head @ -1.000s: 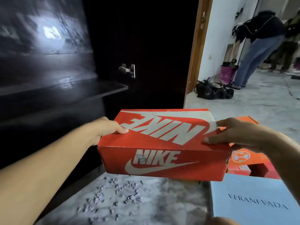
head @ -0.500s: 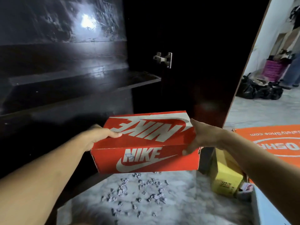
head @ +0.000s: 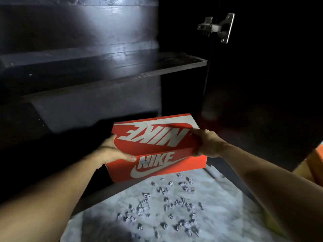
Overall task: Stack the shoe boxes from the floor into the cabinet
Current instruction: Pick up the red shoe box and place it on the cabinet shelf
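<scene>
Nike shoe box [head: 155, 147]: I see a red-orange box with white NIKE lettering on the lid and a NIKE swoosh on the near side; it is held in the air, tilted, its far end at the dark opening under the cabinet shelf
Where it sits: I read it as above the lowest part of the cabinet [head: 87, 110], near the right side of the opening, not resting on anything I can see
Left hand [head: 111, 151]: I see it holding the box's left end, thumb along the lower edge of the lid, the other fingers hidden behind the box
Right hand [head: 206, 145]: I see it gripping the box's right end, fingers wrapped over the lid corner
Both hands: bare forearms reach in from the bottom corners of the view
Shelf [head: 157, 67]: dark wood board above the box, catching a pale glare; nothing on the part I can see
Hinge [head: 216, 27]: metal hinge high up at the right, on the dark door [head: 262, 102] standing open beside the box
Floor [head: 218, 189]: pale marbled surface below the box
Scraps [head: 166, 205]: small grey crumpled bits scattered on the floor; I cannot tell what they are
Orange box [head: 314, 163]: an orange and yellow edge at the right border, mostly cut off
</scene>
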